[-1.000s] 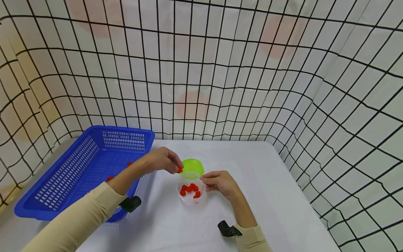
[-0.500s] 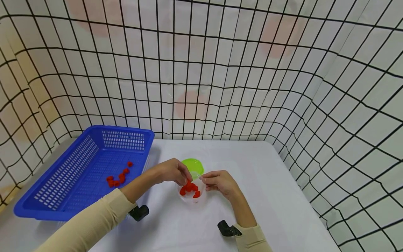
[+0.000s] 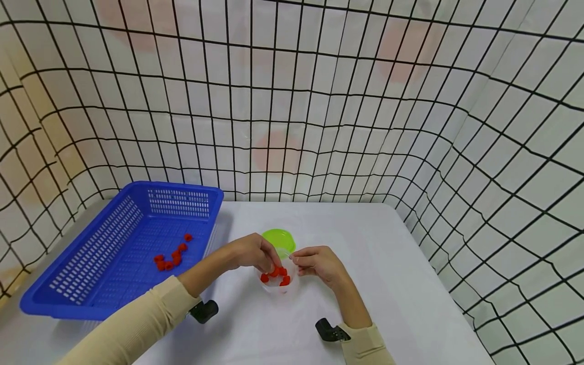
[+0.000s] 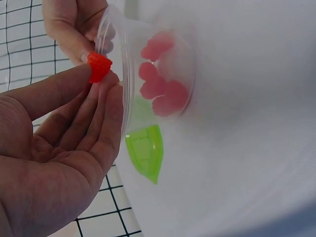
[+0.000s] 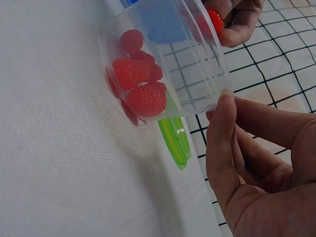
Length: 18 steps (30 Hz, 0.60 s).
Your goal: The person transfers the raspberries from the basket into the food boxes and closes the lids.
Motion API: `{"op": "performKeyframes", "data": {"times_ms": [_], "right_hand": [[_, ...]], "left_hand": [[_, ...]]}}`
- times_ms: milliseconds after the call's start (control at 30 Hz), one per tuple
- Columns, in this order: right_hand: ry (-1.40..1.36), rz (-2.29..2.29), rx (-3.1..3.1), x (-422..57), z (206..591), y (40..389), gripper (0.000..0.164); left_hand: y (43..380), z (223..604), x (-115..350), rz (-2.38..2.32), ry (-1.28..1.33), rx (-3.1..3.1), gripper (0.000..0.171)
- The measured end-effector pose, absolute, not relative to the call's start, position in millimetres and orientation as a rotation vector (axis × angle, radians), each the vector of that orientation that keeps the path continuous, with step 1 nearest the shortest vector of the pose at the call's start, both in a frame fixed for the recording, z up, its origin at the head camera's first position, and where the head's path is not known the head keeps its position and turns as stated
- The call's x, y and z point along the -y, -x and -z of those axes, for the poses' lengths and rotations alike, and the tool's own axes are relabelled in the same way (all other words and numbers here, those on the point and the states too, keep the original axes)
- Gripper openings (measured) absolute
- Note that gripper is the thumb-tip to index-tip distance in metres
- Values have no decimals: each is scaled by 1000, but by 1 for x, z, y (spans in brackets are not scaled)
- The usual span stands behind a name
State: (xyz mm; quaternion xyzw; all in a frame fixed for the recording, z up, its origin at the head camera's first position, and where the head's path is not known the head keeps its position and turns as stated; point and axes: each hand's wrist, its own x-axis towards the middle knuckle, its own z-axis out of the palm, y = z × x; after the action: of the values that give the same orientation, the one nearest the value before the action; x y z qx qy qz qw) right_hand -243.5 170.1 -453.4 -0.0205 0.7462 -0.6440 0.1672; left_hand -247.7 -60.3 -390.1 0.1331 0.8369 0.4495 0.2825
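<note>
Several bumpy red raspberries (image 3: 278, 274) already sit in the clear plastic cup (image 3: 276, 287) on the white table (image 3: 392, 284); a few more wait in the blue basket (image 3: 68, 284) (full of little holes). Left hand (image 3: 248, 252) pinches one raspberry (image 4: 99, 66) at the cup's rim. Right hand (image 3: 319, 263) fingers pinch the rim. A shiny green lid (image 3: 279, 237) lies behind.

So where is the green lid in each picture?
Head: green lid at centre, on the table behind the clear cup.
Left wrist: lower middle, below the cup.
Right wrist: a thin edge-on strip at centre, under the cup.
Shared landmark: the cup of raspberries.
</note>
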Motion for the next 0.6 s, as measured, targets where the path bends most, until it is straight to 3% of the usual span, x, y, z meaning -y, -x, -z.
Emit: {"op": "performKeyframes", "data": {"times_ms": [600], "right_hand": [[62,1849,-2112,-170,454,243,27]], "left_hand": [[249,391,62,-1202,-366,-2215,16]]}}
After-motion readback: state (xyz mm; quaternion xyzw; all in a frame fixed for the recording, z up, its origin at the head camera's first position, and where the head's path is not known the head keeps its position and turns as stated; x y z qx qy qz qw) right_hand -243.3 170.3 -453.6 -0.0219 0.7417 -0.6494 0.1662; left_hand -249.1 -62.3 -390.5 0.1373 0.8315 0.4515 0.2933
